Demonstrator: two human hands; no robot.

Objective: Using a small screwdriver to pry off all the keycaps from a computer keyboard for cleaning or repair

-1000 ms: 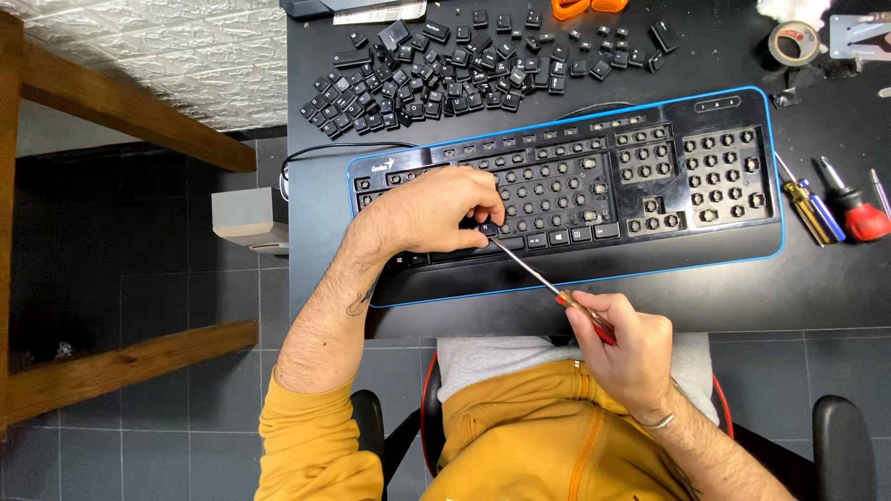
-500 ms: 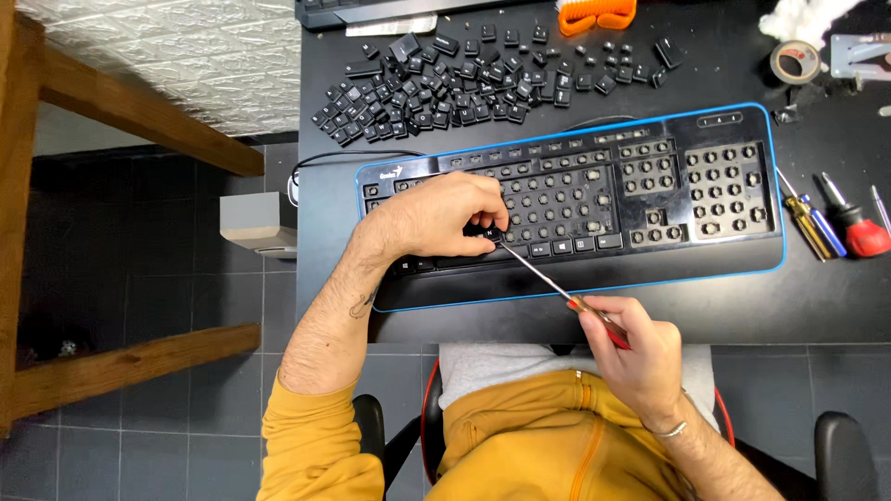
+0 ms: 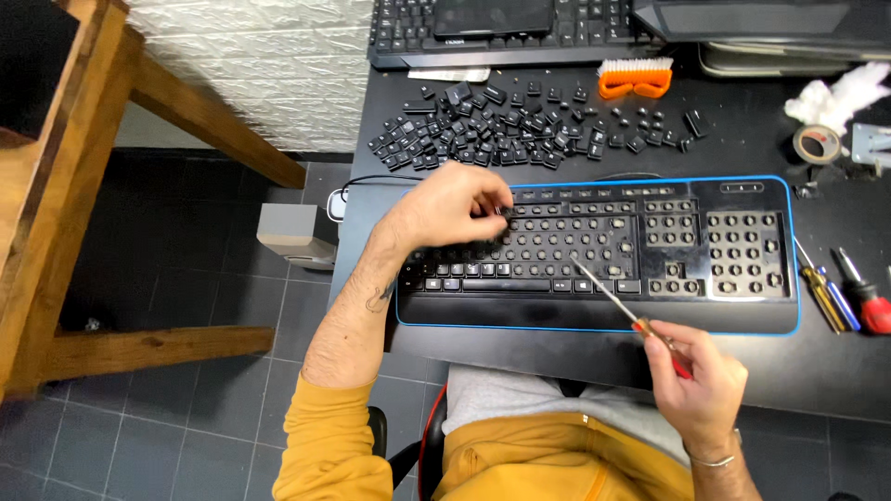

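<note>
Right hand [image 3: 698,385]: nearest the camera, below the keyboard's front edge, closed around the red handle of a screwdriver.
Screwdriver [image 3: 620,305]: thin metal shaft slanting up and to the left from the right hand, its tip over the key field in the middle of the keyboard; whether the tip touches cannot be told.
Left hand [image 3: 452,206]: over the left part of the keyboard, fingers curled and pinched together at the upper key rows; what sits between the fingertips is too small to tell.
Keyboard [image 3: 742,315]: black with a blue rim, lying flat on the black desk in front of the person; most caps are off, showing round stems, while the bottom rows at the left keep their caps.
Spare screwdrivers [image 3: 840,295]: a few lying just right of the keyboard, one with a red handle.
Loose keycaps [image 3: 520,125]: a scattered black heap on the desk beyond the keyboard.
Brush [image 3: 635,78]: orange body with white bristles, past the keycaps.
Tape roll [image 3: 817,143]: at the far right, beside a wad of white cloth [image 3: 840,93].
Second keyboard [image 3: 501,32]: black, at the far desk edge.
</note>
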